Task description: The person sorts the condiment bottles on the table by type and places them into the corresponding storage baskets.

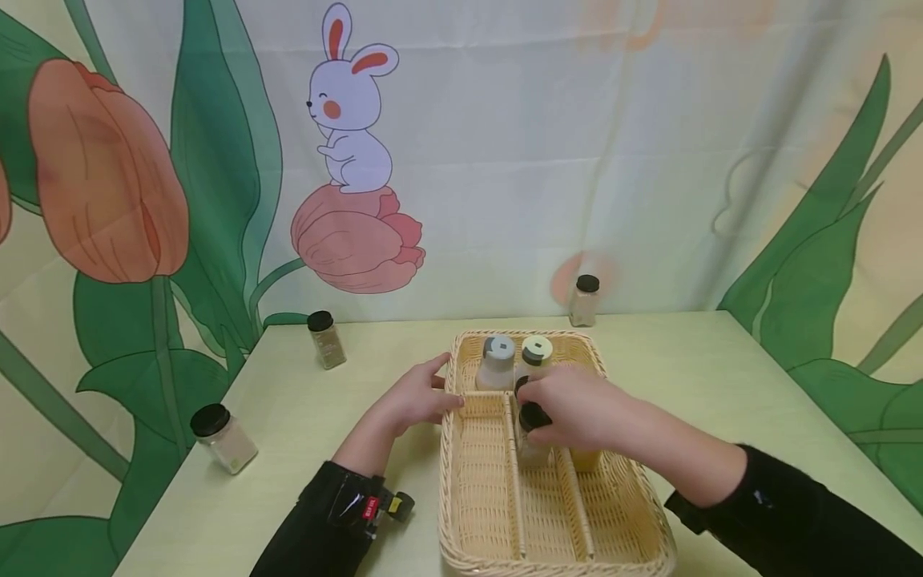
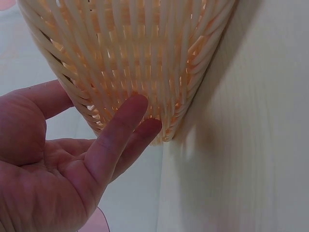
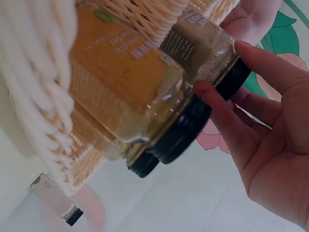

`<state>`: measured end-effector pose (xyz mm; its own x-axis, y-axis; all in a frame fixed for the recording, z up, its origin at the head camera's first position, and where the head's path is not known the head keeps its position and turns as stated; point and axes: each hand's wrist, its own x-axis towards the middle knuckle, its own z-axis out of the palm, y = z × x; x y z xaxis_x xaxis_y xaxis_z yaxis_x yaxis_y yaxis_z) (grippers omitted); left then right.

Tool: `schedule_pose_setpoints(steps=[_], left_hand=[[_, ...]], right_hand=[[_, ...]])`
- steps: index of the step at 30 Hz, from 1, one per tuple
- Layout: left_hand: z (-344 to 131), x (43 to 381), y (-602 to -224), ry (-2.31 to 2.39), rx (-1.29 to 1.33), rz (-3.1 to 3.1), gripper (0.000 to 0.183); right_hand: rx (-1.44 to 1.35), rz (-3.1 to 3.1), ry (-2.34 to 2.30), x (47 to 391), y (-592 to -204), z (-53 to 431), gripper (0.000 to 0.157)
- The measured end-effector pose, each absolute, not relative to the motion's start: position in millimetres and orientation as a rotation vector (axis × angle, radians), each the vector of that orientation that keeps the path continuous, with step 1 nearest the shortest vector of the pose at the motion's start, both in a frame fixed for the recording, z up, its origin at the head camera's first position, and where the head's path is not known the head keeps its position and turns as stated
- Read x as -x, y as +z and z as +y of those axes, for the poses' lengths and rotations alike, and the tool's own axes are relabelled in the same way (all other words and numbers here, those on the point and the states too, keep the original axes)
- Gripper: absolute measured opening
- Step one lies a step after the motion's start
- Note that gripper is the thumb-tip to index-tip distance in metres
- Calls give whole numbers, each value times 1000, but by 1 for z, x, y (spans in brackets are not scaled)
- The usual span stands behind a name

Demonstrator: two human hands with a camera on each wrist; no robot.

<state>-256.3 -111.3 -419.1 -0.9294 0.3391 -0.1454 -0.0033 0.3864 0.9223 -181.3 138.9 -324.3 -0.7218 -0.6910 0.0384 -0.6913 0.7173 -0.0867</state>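
Note:
A wicker basket (image 1: 449, 513) stands on the table, divided into a back section and long front compartments. My left hand (image 1: 413, 398) holds its left rim, thumb over the edge and fingers along the outside weave (image 2: 140, 63). Over the middle compartment, my right hand (image 1: 577, 407) pinches the black lid of a spice jar (image 1: 532, 450); the right wrist view shows grey-brown powder inside this jar (image 3: 205, 46). Beside it is a turmeric powder jar (image 3: 125, 63), its orange body (image 1: 586, 459) mostly hidden by my hand in the head view. Another black lid (image 3: 143, 164) shows behind the turmeric.
Two shakers, one grey-capped (image 1: 497, 361) and one cream-capped (image 1: 537, 351), stand in the basket's back section. Black-lidded jars stand outside it: one at the left edge (image 1: 227, 441), one at back left (image 1: 328, 343), one at back right (image 1: 584, 303). A printed cloth (image 1: 490, 160) hangs behind the table.

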Motion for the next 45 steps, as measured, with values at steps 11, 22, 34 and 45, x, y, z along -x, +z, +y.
schedule_pose_setpoints(steps=[11,22,34,45], left_hand=[[-111,255,-417,1560,-294,2333,88],[-114,255,-419,1549,-294,2344,88],[-113,255,-419,1552,-297,2345,87],[-110,254,-417,1542,-283,2353,87]], right_hand=[[-1132,-2898,150,180,-333,139,31],[-1202,-2936,343,179,-319,146,39],[-1117,-2818,412,179,-281,165,43],[-893,-2763,877,191,-261,207,54]])
